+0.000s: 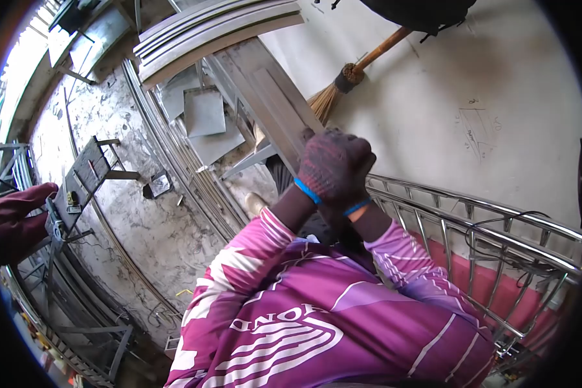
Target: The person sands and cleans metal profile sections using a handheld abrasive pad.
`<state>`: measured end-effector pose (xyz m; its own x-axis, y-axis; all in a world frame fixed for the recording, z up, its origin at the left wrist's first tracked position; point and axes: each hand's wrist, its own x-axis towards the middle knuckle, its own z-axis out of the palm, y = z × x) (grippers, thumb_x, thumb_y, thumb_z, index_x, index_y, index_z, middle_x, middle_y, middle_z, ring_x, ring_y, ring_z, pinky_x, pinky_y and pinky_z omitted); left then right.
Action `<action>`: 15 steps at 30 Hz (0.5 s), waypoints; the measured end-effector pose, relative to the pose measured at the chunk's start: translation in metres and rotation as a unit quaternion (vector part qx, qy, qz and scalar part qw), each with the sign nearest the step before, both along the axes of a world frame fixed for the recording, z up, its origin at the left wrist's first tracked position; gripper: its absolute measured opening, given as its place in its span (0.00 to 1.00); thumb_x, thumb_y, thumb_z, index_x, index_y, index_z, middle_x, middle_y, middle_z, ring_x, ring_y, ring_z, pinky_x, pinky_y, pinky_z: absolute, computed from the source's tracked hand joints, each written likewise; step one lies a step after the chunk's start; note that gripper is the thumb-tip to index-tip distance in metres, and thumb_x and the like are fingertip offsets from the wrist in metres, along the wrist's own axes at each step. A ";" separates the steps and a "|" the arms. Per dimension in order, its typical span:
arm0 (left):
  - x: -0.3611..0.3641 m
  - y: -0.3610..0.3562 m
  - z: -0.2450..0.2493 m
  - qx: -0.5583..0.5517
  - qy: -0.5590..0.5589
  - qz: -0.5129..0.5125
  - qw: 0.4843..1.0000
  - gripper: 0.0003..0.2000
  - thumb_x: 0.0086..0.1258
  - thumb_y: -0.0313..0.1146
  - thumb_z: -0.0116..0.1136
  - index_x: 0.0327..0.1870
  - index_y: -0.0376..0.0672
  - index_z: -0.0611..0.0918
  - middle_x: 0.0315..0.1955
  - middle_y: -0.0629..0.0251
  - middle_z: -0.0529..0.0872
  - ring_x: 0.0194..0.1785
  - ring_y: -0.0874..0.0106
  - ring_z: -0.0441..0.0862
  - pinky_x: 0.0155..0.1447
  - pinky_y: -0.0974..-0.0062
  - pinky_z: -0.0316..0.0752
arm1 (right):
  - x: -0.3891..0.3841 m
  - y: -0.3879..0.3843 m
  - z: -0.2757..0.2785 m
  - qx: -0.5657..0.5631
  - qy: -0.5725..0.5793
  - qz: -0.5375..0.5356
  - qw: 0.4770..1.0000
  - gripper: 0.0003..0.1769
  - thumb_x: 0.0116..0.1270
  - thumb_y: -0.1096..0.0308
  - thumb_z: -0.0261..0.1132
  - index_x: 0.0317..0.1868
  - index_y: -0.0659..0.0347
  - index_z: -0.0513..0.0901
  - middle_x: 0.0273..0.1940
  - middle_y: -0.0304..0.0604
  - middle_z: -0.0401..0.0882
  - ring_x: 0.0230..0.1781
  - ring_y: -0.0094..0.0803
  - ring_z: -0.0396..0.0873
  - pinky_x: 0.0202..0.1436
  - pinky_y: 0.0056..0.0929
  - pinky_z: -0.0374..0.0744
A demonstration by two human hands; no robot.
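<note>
My left hand (322,163) and my right hand (350,186) are together in front of my chest. Both wear dark knitted gloves with reddish patches, and a blue band circles each wrist. The left hand lies over the right and covers much of it. Fingers on both look curled in; whatever may be between them is hidden. Behind the hands stands a long grey panel (265,87) with a raised strip, apparently not touched by them.
Curved grey lengths (220,32) lie across the panel's top. A straw broom (343,84) leans at the pale wall, which bears a pencilled sketch (477,132). Right of me runs a chrome railing (472,210). Leftward are a small workbench (84,174), maroon cloth (22,223) and long bars (168,142).
</note>
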<state>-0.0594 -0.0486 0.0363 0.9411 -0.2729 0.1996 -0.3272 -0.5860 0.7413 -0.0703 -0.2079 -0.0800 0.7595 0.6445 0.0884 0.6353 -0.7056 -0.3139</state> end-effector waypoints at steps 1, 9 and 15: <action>-0.001 -0.003 -0.010 -0.056 -0.029 -0.005 0.998 0.12 0.70 0.43 0.65 0.37 0.44 0.88 0.35 0.52 0.89 0.42 0.50 0.88 0.48 0.55 0.82 | -0.008 0.001 0.015 0.023 -0.026 -0.017 0.999 0.35 0.74 0.49 0.65 0.76 0.56 0.73 0.76 0.50 0.71 0.79 0.46 0.65 0.86 0.48 0.57; 0.096 0.063 -0.032 -0.297 0.038 0.146 0.943 0.12 0.73 0.42 0.66 0.44 0.41 0.89 0.34 0.50 0.90 0.39 0.57 0.91 0.45 0.62 0.83 | 0.091 0.106 0.042 0.061 -0.023 -0.016 0.998 0.15 0.65 0.59 0.67 0.47 0.59 0.86 0.43 0.59 0.88 0.46 0.59 0.87 0.50 0.55 0.85; 0.156 0.102 -0.028 -0.181 -0.002 0.204 0.962 0.14 0.72 0.47 0.63 0.44 0.46 0.90 0.37 0.52 0.92 0.43 0.52 0.91 0.49 0.58 0.84 | 0.157 0.144 0.047 0.005 -0.002 0.011 1.000 0.17 0.68 0.55 0.64 0.46 0.59 0.88 0.45 0.60 0.88 0.50 0.59 0.86 0.55 0.54 0.85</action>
